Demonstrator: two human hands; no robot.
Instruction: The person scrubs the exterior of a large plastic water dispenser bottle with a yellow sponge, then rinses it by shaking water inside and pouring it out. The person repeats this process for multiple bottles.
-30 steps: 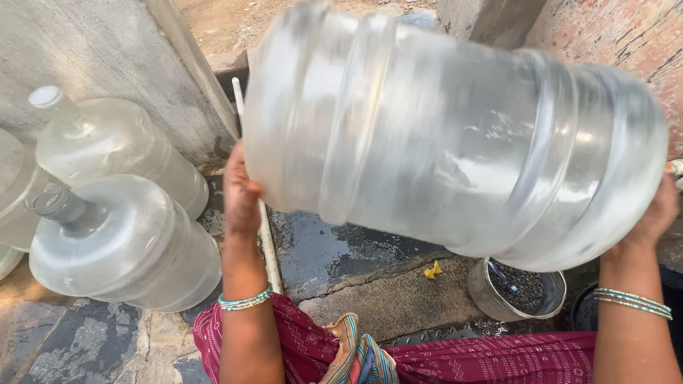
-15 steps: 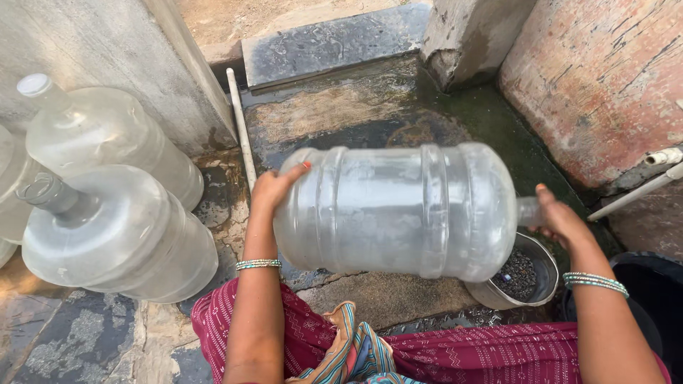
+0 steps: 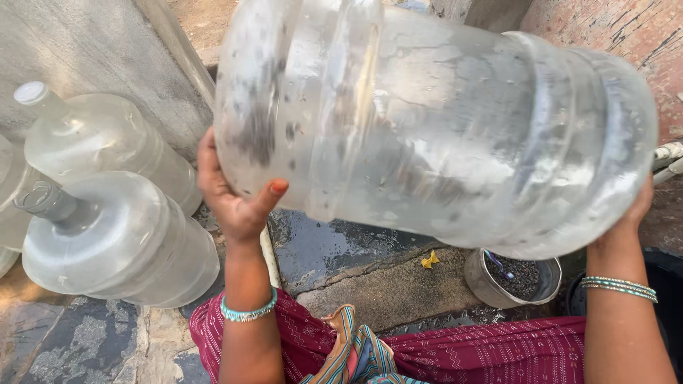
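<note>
A large clear plastic water jug [image 3: 434, 128] lies sideways in the air close to the camera, with some water inside. My left hand [image 3: 231, 199] presses against its left end, thumb under the wall. At the jug's right end my right hand [image 3: 637, 213] holds it up, mostly hidden behind the plastic. Both wrists wear teal bangles. The jug's neck is not in view.
Two more big clear jugs, one with a white cap [image 3: 99, 149] and one with an uncapped neck [image 3: 114, 242], stand at the left by a grey wall. Below are wet stone paving [image 3: 334, 249], a small metal bowl [image 3: 512, 281] with dark bits, a yellow scrap [image 3: 430, 260] and my maroon patterned clothing.
The jug swung down away from the camera half a second ago and is now raised up close again, filling the upper frame. Both hands stayed on its ends.
</note>
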